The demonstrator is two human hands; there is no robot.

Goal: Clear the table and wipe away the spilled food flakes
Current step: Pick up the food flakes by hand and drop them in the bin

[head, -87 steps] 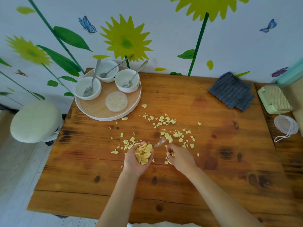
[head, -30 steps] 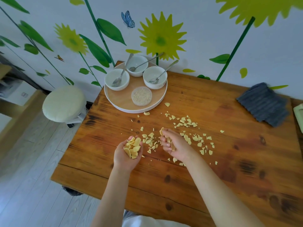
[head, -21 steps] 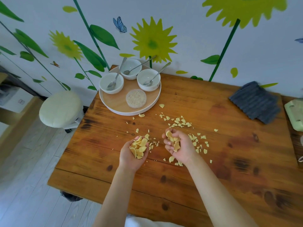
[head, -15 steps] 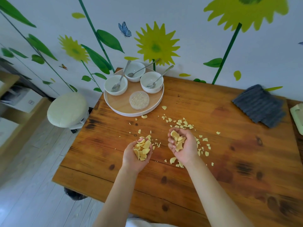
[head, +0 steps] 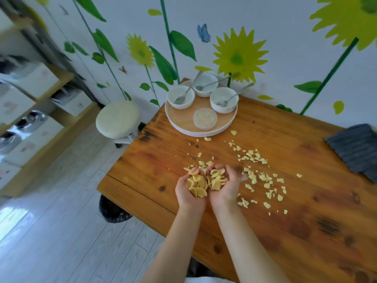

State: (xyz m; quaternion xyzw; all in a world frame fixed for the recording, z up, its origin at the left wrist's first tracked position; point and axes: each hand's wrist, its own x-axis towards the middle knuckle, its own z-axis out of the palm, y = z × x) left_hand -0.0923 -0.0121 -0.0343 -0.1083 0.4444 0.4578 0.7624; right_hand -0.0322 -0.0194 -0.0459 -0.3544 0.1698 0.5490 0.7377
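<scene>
Head view. Change from half a second earlier: the two hands, then apart, had come together side by side, and the view had swung left, bringing a shelf unit of white boxes [head: 30,111] into sight.

Left hand [head: 188,189]: palm up, fingers cupped round a heap of pale yellow food flakes [head: 196,185]. Right hand [head: 223,185]: palm up, touching the left, its grip curled likewise round a second heap.

Loose flakes [head: 263,178]: thin, irregular, pale yellow chips, scattered on the brown wooden bench [head: 306,221] to the right of the hands and beyond them, towards the tray.

Round white-rimmed wooden tray [head: 183,121], far left corner of the bench: held three white ceramic bowls [head: 180,97], each with a metal spoon [head: 184,94] in it, and a small clear round tub [head: 205,119] of whitish grains.

Dark grey ribbed cloth [head: 357,148]: folded, at the bench's right edge.

Round cream-cushioned stool [head: 118,119]: on the floor, left of the bench.
</scene>
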